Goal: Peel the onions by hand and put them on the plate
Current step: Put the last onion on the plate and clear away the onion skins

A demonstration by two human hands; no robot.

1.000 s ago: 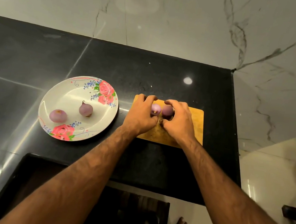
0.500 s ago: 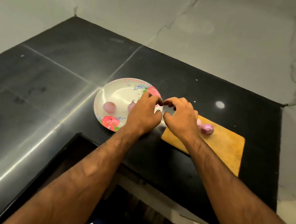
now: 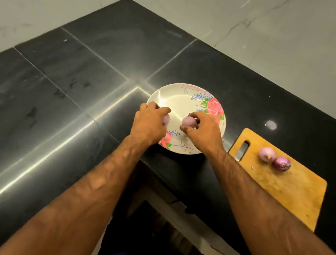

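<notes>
**Marble wall** and black stone **tabletop**: the tabletop's front edge ran beneath my two forearms.

**Cutting board**: wooden with a slotted handle. It lay toward the right end of the tabletop by the front edge, just beside the plate but not touching it.

**Plate**: white with a floral rim. It sat near the front edge, to the left of the board.

**Left grip**: my fingers were curled over the left plate onion at the plate's left rim, and only a sliver of that onion showed.

**Right grip**: my thumb and fingertips pinched the right plate onion over the middle of the plate. I could not tell whether either onion rested on the plate or was held just clear of it.

**Pale board onion** and **dark board onion**: they lay touching each other on the far part of the board, well apart from both grips.

**Progress:** the two onions in my grips looked pale and smooth, so I judged them peeled and at the plate, which put the task about halfway. The dark board onion appeared to keep its purple outer skin. The pale one was lighter, and I could not make out how much skin it kept. On that reading, what was left was to finish peeling those two and carry them to the plate.
</notes>
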